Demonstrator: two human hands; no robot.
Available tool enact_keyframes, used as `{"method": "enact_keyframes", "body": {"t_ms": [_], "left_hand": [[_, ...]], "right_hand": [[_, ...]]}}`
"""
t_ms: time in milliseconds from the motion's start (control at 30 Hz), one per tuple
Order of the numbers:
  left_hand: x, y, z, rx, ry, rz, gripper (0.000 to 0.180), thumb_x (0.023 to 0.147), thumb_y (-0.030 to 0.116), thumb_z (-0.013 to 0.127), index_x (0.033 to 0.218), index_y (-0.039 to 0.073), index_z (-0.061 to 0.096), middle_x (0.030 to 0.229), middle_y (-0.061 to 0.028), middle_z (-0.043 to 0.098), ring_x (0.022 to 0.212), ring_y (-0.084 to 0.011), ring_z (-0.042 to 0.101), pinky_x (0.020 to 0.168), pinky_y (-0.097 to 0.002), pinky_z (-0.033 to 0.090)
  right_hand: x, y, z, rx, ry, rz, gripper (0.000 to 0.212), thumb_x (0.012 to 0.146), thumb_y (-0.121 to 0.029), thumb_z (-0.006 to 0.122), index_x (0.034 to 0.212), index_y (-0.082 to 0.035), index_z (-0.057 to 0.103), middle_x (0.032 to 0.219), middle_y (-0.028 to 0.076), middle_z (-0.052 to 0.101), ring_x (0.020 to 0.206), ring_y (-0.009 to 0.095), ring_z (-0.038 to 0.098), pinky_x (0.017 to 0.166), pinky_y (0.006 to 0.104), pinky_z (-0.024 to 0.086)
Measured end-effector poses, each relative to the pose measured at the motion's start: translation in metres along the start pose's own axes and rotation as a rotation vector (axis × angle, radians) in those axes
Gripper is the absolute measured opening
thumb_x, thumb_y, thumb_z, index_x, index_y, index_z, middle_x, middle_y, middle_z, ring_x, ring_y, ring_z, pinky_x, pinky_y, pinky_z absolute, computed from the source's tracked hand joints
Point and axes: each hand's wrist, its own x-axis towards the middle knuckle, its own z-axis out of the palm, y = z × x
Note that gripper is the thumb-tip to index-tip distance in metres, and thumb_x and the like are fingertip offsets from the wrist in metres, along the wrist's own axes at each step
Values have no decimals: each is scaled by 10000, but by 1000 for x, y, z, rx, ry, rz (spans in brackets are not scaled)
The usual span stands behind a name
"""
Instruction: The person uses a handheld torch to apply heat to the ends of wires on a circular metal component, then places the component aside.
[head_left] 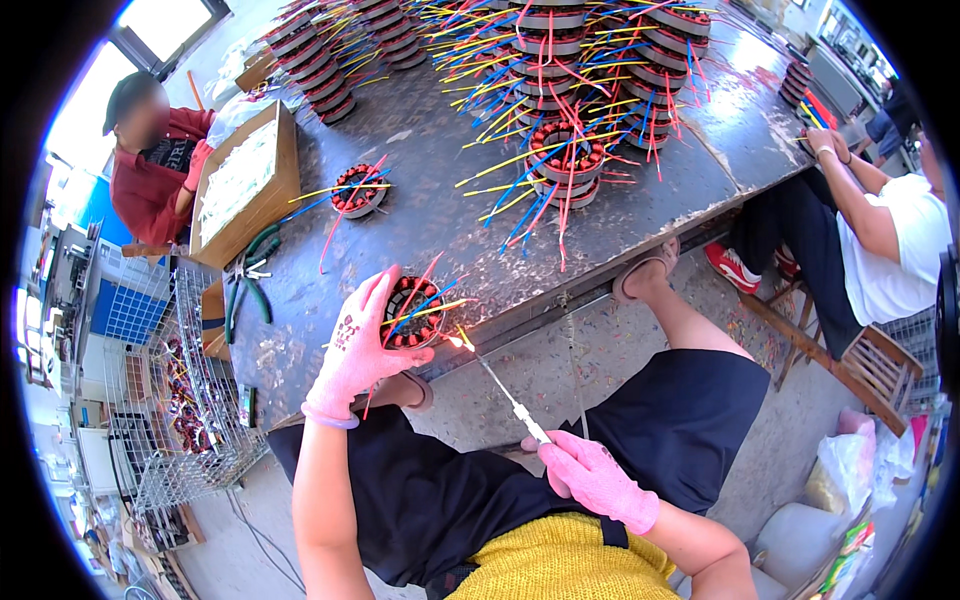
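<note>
My left hand (358, 338), in a pink glove, grips a motor stator (404, 305) at the table's front edge. The stator is a ring with red windings, and red, blue and yellow wires stick out to its right. In my right hand (598, 478), gloved the same way, is a slim white-handled torch (517, 408) with a thin metal shaft. Its tip points up and left, and a small orange flame (461, 341) shows there, close by the stator's wires. A second stator (358, 192) lies apart on the table, with its wires spread out.
Tall stacks of wired stators (549, 60) stand at the back of the dark table (440, 150). At the left are green-handled pliers (245, 275), a cardboard box (283, 170) of white pieces and a wire basket (190, 440). One co-worker (150, 170) sits left, another (850, 230) right.
</note>
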Motion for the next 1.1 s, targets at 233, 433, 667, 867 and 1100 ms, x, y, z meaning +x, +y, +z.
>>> {"method": "enact_keyframes", "body": {"t_ms": [233,433,667,867,1100], "left_hand": [[1,2,-1,-5,-14,-25,1068,557,257,914,1448,-11,389,1380,-178,494,1284,-349,485,1088,-425,386],[1,3,0,1,-28,-49,1082,546,250,915,1452,-12,384,1409,-190,464,1294,-359,474,1099,-422,379],[0,2,0,-9,-25,-50,1073,552,247,912,1451,-11,387,1402,-191,475,1299,-360,467,1098,-420,377],[0,4,0,11,-24,-51,1071,555,254,914,1448,-18,389,1397,-190,482,1297,-357,470,1094,-420,377],[0,3,0,13,-23,-38,1068,559,244,915,1449,-20,387,1397,-188,481,1299,-355,468,1096,-418,377]], "right_hand": [[1,4,-2,-74,16,-52,332,1043,-272,454,1160,-4,612,620,20,492,551,94,474,539,285,398],[1,1,-2,-119,22,-47,326,1041,-278,453,1156,-14,605,620,39,511,554,118,500,552,305,415],[-1,3,-2,-118,14,-86,323,1044,-273,450,1166,-16,602,630,41,514,553,115,503,554,305,423],[-1,3,-2,-74,9,-75,306,1046,-253,454,1170,-16,604,640,38,504,552,104,498,549,291,418],[-2,-1,-2,-93,8,-98,316,1048,-253,452,1165,-5,608,636,34,496,553,103,494,547,288,412]]}}
